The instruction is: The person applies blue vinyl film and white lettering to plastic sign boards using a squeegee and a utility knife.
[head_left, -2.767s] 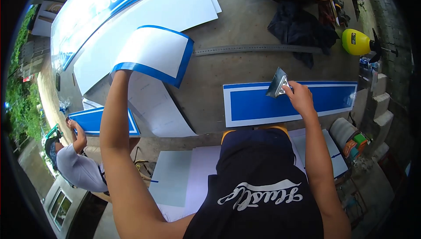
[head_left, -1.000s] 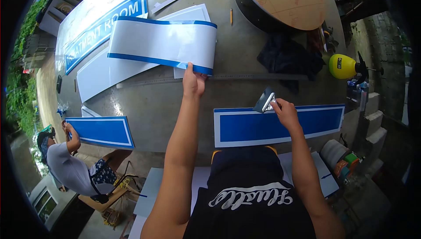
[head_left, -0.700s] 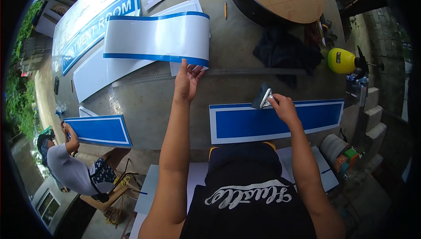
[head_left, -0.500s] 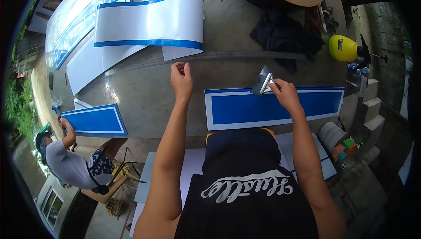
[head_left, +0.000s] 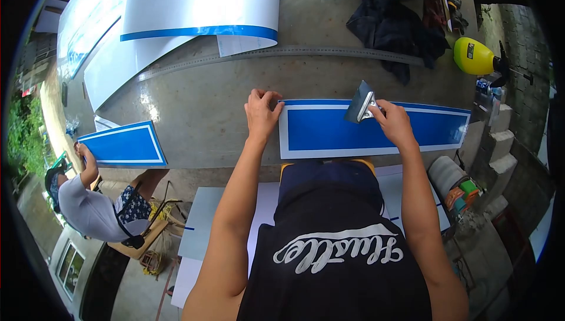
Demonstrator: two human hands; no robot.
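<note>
Head: right grip (head_left: 395,122) closed on scraper (head_left: 358,103)

Glossy blue panel (head_left: 321,130) by the left hand (head_left: 262,114)
Shiny metal scraper (head_left: 361,104) in the right hand (head_left: 394,123); matt, crumpled dark cloth (head_left: 393,28) beyond it.

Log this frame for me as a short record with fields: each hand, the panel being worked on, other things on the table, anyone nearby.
Left hand: fingertips at the upper left corner of the blue panel; firm grip or light touch, cannot tell
Right hand: holds a metal scraper, its blade over the panel's far edge
Panel: blue, white border, lying along the near edge of the table
Beyond: curled blue-edged sheet, ruler, dark cloth
Far right: yellow bottle
Nearby: co-worker at a smaller blue panel
</note>
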